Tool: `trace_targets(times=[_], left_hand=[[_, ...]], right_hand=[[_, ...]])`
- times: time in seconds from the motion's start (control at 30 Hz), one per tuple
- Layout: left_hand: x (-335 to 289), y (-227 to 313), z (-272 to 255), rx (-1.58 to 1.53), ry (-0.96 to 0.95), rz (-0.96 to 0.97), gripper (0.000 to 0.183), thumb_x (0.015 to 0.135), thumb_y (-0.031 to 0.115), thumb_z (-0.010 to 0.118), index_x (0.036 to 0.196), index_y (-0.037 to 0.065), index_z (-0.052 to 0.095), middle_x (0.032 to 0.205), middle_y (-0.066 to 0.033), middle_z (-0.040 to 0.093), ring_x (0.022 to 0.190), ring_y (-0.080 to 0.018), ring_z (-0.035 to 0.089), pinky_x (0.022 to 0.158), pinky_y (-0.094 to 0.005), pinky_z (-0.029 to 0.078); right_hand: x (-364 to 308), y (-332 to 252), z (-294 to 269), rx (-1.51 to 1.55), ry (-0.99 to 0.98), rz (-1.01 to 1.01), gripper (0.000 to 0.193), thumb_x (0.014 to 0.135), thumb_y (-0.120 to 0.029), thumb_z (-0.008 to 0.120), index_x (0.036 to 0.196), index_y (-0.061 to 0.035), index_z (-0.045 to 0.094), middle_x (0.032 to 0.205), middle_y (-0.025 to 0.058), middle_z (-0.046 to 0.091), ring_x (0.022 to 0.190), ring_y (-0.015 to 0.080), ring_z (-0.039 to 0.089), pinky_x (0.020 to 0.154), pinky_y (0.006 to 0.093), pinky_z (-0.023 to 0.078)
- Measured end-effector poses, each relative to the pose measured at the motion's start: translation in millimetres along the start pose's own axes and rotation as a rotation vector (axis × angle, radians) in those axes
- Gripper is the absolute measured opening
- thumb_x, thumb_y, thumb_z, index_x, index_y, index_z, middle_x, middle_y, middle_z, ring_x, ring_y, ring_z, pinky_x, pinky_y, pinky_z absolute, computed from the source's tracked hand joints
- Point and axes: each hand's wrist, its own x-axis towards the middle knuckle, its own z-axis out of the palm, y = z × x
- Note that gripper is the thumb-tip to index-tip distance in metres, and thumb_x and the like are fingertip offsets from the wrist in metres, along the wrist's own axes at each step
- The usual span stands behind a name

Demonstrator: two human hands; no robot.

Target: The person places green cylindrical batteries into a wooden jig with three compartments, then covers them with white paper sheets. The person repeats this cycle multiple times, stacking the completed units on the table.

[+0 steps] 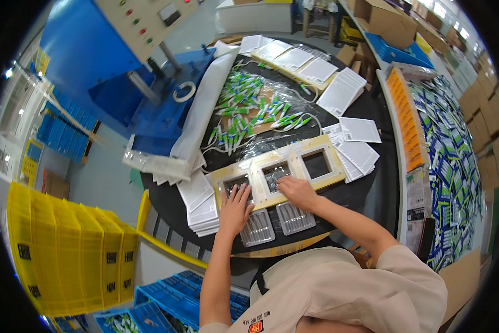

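Note:
A cream-coloured fixture (256,173) with three rectangular openings lies across the round black table in front of me. My left hand (235,209) rests over its left opening, fingers stretched out and a little apart. At the middle opening my right hand (298,192) bends its fingers together onto a clear plastic blister tray (274,173) set in it; the fingertips are partly hidden. The right opening (316,164) looks dark. Closer to me, two more clear blister trays, one on the left (258,228) and one on the right (296,217), lie against the fixture's near edge.
Beyond the fixture spreads a heap of green-and-white pen-like pieces (241,100). White cards (358,150) lie in stacks at both sides, and a second fixture (294,61) bears cards. A blue machine (166,111) stands left, yellow crates (66,250) lower left, a bin of packed pieces (444,155) right.

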Motion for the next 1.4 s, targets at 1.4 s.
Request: trace_targets(times=[1.4], left_hand=[[-41, 120, 28, -0.176, 0.05, 0.255, 0.082, 0.087, 0.049, 0.072, 0.149, 0.003, 0.044, 0.154, -0.0193, 0.044, 0.146, -0.0364, 0.037, 0.12, -0.0632, 0.017]], right_hand=[[-49, -14, -10, 0.436, -0.83, 0.075, 0.017, 0.071, -0.021, 0.078, 0.073, -0.0049, 0.071, 0.088, 0.0116, 0.065, 0.088, 0.0339, 0.064, 0.071, 0.0454, 0.051]])
